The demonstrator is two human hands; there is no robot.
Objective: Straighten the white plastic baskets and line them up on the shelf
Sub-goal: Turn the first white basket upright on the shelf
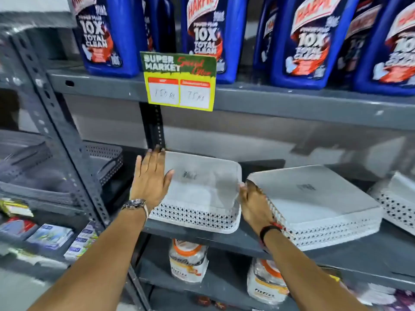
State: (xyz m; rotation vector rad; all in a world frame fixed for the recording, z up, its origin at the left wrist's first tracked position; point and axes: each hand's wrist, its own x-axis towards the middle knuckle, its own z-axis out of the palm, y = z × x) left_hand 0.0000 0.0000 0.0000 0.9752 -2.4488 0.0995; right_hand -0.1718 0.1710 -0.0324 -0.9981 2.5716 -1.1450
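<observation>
The white basket (202, 191) sits between my two hands on the grey shelf (224, 236), its perforated front wall near the shelf's edge. My left hand (151, 178) lies flat against its left rim, fingers straight and held together, thumb reaching over the inside. My right hand (254, 204) presses its right side, fingers curled at the rim; how tightly they grip I cannot tell. Just right of my right hand lies a stack of white baskets (314, 203), turned askew, touching my wrist. Another white basket (399, 198) shows farther right. Above my left hand hangs a price sign (179, 81), under blue bottles (107, 34).
</observation>
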